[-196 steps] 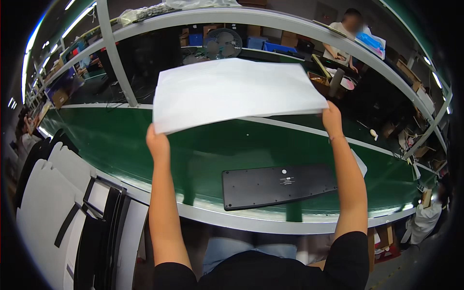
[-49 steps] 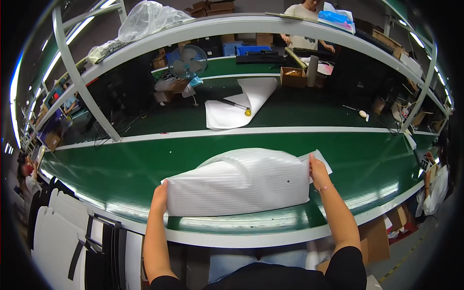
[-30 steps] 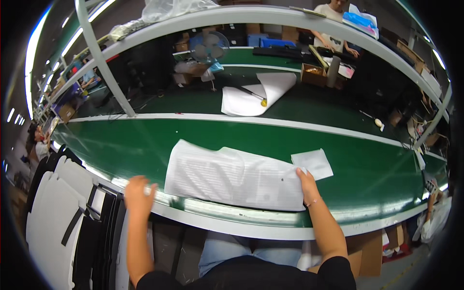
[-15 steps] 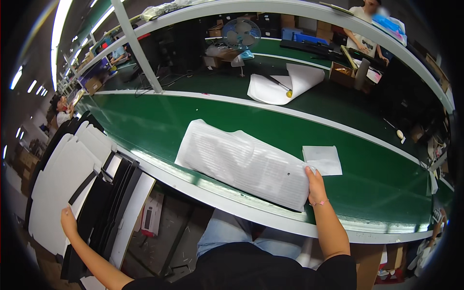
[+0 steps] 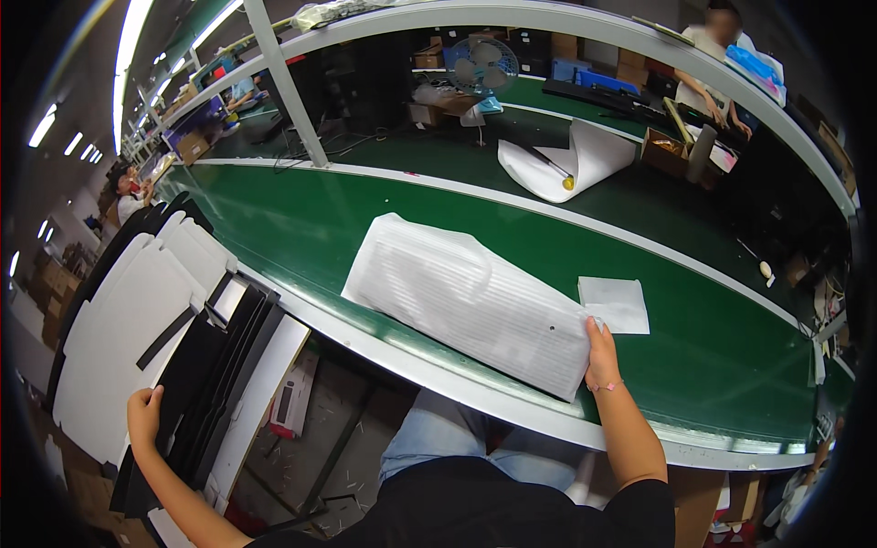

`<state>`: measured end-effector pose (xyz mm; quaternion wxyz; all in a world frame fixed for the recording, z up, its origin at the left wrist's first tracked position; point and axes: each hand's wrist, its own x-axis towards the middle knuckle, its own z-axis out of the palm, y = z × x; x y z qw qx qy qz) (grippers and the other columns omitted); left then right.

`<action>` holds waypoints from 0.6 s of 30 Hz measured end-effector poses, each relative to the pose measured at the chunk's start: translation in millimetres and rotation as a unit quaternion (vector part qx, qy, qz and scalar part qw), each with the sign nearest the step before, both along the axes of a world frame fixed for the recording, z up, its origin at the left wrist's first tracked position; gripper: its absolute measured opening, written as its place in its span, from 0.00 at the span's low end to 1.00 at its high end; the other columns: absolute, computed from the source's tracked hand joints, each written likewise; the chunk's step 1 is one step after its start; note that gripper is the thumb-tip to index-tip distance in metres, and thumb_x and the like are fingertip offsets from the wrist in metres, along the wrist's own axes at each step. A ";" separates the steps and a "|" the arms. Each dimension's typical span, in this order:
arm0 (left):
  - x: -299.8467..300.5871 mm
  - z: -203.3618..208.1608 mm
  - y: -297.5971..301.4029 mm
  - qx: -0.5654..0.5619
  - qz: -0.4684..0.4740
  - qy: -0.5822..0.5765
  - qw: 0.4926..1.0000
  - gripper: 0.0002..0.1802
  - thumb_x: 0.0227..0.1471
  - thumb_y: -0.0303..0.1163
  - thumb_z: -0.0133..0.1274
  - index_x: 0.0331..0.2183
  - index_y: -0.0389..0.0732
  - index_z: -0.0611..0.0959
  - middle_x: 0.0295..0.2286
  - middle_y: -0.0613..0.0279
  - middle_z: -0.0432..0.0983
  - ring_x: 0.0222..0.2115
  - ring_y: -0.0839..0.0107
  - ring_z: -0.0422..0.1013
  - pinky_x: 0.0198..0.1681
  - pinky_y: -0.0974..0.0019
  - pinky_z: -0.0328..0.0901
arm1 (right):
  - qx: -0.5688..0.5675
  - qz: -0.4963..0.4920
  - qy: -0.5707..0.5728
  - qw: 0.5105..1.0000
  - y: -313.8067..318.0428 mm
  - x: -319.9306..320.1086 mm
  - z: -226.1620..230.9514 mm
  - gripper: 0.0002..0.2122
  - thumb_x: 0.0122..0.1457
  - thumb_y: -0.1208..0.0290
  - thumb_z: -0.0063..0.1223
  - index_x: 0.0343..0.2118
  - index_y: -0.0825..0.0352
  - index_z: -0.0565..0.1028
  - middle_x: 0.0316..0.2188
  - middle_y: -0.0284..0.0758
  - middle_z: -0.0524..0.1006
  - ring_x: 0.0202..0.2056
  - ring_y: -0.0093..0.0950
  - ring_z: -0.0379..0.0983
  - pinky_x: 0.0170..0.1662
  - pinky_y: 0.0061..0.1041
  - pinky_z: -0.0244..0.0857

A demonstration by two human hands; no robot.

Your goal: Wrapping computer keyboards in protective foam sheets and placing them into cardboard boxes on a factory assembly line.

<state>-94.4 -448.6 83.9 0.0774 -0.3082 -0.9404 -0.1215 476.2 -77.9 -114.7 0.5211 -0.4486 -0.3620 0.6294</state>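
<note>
Right hand [image 5: 602,358] closes around the right end of a white foam wrap [image 5: 466,301], which lies aslant near the front edge of the green table [image 5: 722,374]. Left hand [image 5: 143,417], partly curled, is at the stacked black and white panels [image 5: 123,320]; whether it grips one, I cannot tell.

"What lies before you?"
"Your white ribbed sleeve [image 5: 461,292], rumpled, flat along the near edge of the green bench [image 5: 722,365]."
"On your left?"
"Black and white boards [image 5: 123,310], layered together."
</note>
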 end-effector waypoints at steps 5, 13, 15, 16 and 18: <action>0.0 27.4 -0.8 -0.018 -0.046 -0.150 0.987 0.13 0.45 0.32 0.46 0.17 0.32 0.74 0.11 0.69 0.62 0.14 0.78 0.56 0.21 0.74 0.54 | -0.008 -0.002 0.027 1.000 -4.1 -4.5 0.4 0.20 0.57 0.60 0.43 0.44 0.73 0.63 0.38 0.45 0.71 0.36 0.31 0.69 0.41 0.25 0.63; -23.6 15.2 -17.4 0.074 -0.030 -0.202 0.976 0.09 0.44 0.27 0.44 0.22 0.33 0.77 0.15 0.71 0.65 0.16 0.80 0.57 0.22 0.76 0.55 | -0.045 -0.011 0.048 0.998 -6.0 -18.6 6.7 0.20 0.57 0.59 0.42 0.44 0.73 0.63 0.38 0.45 0.71 0.36 0.31 0.70 0.40 0.25 0.64; -23.3 16.8 -19.2 0.077 -0.051 -0.216 0.972 0.08 0.44 0.25 0.43 0.25 0.33 0.77 0.17 0.69 0.67 0.16 0.79 0.59 0.23 0.75 0.56 | -0.056 -0.018 0.054 0.997 -7.5 -23.9 9.9 0.20 0.58 0.59 0.42 0.44 0.73 0.63 0.38 0.45 0.71 0.36 0.31 0.70 0.40 0.25 0.64; -22.9 16.8 -19.3 0.077 -0.061 -0.222 0.970 0.08 0.44 0.24 0.43 0.27 0.32 0.77 0.18 0.68 0.68 0.17 0.78 0.59 0.23 0.75 0.57 | -0.062 -0.021 0.057 0.996 -8.2 -26.3 11.6 0.19 0.58 0.60 0.42 0.43 0.73 0.63 0.38 0.45 0.71 0.36 0.31 0.70 0.40 0.25 0.64; -19.4 14.7 -18.6 0.090 -0.081 -0.131 0.984 0.08 0.45 0.23 0.43 0.28 0.32 0.76 0.19 0.67 0.69 0.18 0.77 0.61 0.24 0.74 0.58 | -0.048 -0.021 0.054 0.997 -9.0 -32.3 18.0 0.19 0.58 0.60 0.42 0.43 0.73 0.64 0.38 0.45 0.71 0.35 0.31 0.70 0.39 0.25 0.64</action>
